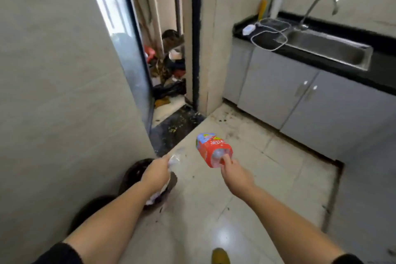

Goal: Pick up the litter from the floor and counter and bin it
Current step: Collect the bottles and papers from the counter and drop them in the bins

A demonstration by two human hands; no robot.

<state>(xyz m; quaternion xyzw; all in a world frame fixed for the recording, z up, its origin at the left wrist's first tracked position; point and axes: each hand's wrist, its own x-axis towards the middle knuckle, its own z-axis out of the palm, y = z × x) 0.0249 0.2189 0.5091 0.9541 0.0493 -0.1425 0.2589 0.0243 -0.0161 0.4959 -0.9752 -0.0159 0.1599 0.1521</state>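
Note:
My right hand (234,174) grips a plastic bottle with a red label (212,148) by its neck end, held out above the tiled floor. My left hand (156,172) is closed on a crumpled clear plastic bottle (176,157), which is blurred. Directly under my left hand and forearm stands a round dark bin (134,173) against the wall, with pale rubbish (153,197) showing inside it.
A tiled wall (60,92) fills the left. Ahead, a doorway opens onto a cluttered space with a black bag (169,90) and debris on a dark threshold (173,128). On the right are grey cabinets (278,92), a black counter with a white cable (270,34) and a steel sink (327,47).

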